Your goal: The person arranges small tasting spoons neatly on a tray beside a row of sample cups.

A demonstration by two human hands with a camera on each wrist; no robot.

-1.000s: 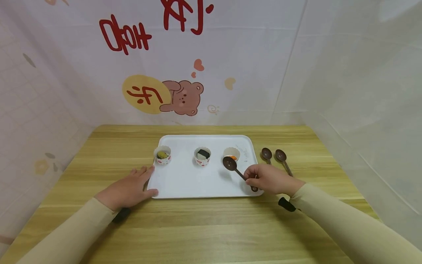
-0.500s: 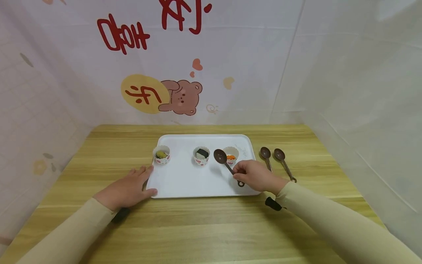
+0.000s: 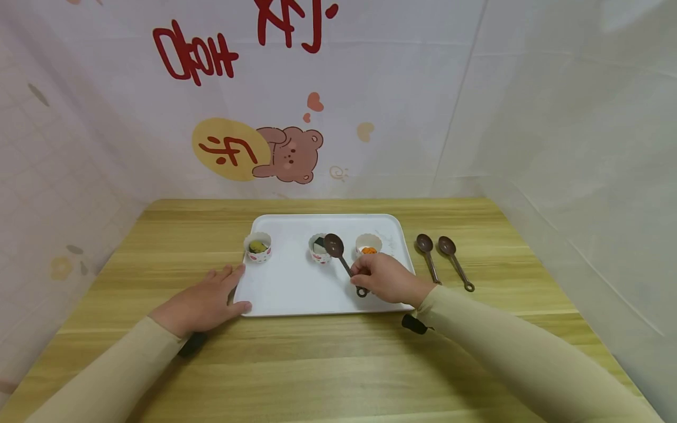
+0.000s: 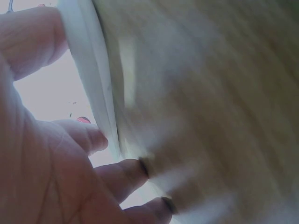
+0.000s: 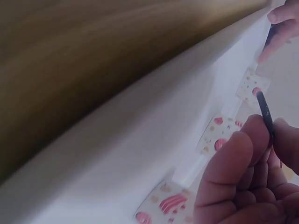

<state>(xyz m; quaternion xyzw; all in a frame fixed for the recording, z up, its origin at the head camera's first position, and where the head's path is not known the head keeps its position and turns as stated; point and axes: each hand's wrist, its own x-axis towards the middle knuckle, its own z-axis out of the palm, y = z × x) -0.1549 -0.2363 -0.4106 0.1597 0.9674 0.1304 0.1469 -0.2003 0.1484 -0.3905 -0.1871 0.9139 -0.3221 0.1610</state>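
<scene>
My right hand (image 3: pixel 385 278) pinches the handle of a brown spoon (image 3: pixel 333 245) between thumb and fingers, over the white tray (image 3: pixel 285 294). The spoon's bowl overlaps the middle paper cup (image 3: pixel 319 257), which has a white and dark green piece in it. To the right, another paper cup (image 3: pixel 368 242) contains orange bits. A third paper cup (image 3: pixel 258 256), with yellow-green food, stands at the tray's left edge. My left hand (image 3: pixel 203 301) rests with spread fingers at the tray's left side, its thumb on the rim. In the right wrist view the spoon handle (image 5: pixel 264 112) shows edge-on.
Two more brown spoons lie on the wooden table (image 3: pixel 317 370) right of the tray: a nearer one (image 3: pixel 429 258) and an outer one (image 3: pixel 456 264). Printed cloth walls (image 3: pixel 402 106) enclose the table at the back and sides.
My right hand has carried the spoon leftward, from in front of the orange-filled cup to the middle cup. The left hand has stayed at the tray's edge.
</scene>
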